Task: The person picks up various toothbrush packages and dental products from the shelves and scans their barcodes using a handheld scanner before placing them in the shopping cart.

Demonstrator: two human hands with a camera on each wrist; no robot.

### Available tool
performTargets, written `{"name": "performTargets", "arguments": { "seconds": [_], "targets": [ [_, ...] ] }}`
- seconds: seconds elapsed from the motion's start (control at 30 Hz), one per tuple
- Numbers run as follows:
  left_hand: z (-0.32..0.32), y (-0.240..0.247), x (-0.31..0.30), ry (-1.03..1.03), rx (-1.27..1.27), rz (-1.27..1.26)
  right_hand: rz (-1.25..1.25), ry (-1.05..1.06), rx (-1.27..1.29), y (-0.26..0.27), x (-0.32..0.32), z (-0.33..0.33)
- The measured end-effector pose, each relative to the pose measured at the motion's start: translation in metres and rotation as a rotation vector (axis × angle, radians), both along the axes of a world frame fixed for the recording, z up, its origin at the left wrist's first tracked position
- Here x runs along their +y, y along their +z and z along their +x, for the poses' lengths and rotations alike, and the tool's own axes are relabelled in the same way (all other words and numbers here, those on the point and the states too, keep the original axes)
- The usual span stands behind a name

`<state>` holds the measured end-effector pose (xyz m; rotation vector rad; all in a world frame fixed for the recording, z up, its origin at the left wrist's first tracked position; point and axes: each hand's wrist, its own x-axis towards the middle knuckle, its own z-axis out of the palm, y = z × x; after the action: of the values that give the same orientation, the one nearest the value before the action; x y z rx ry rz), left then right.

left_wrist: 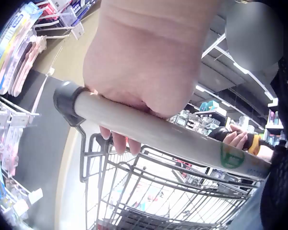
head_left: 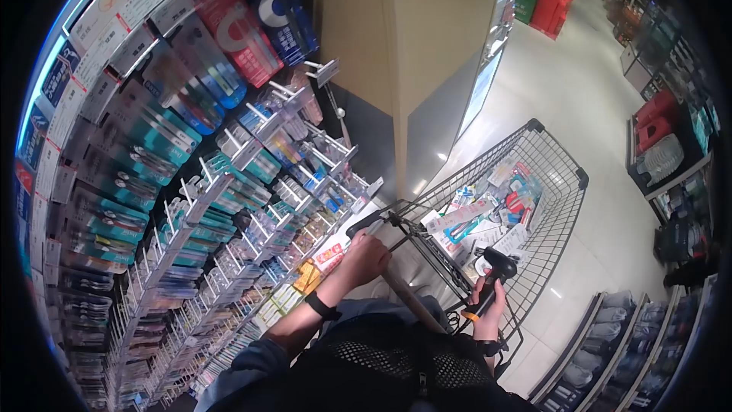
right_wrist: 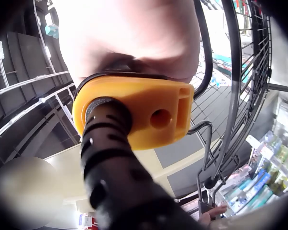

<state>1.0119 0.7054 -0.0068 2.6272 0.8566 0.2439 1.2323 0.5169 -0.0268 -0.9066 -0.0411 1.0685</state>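
My left hand (head_left: 366, 259) grips the light-coloured handle bar (left_wrist: 182, 139) of a wire shopping cart (head_left: 582, 178). In the left wrist view the fingertips of this hand (left_wrist: 139, 67) show below the bar. My right hand (head_left: 492, 313) holds a black barcode scanner (head_left: 500, 265) by its grip, head up, above the cart's near right side. The scanner's yellow base (right_wrist: 144, 136) and its ribbed black cable (right_wrist: 113, 155) fill the right wrist view, under the hand (right_wrist: 134, 38). Several packaged goods (head_left: 482, 214) lie jumbled inside the cart.
Close on the left stands a shelf rack with hooks of packaged toothbrushes and cutlery (head_left: 149, 149). A beige and grey pillar (head_left: 400, 53) rises ahead, near the cart's left side. An aisle floor (head_left: 579, 84) runs ahead to the right, with low shelves (head_left: 602, 343) along its right.
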Motion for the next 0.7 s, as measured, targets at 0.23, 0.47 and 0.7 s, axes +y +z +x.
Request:
{"name": "performTargets", "arguments": {
  "seconds": [0.23,0.47,0.7],
  "targets": [
    [0.021,-0.016,-0.007,0.020,0.061,0.090,-0.003,-0.025,0.056,-0.002,0.000,0.028],
    [0.033,-0.018,-0.013,0.061,-0.046,0.091,0.040,0.005,0.106,-0.009,-0.006,0.045],
    [0.033,-0.018,-0.017,0.057,-0.108,0.064,0.040,0.025,0.096,-0.009,-0.005,0.044]
  ]
}}
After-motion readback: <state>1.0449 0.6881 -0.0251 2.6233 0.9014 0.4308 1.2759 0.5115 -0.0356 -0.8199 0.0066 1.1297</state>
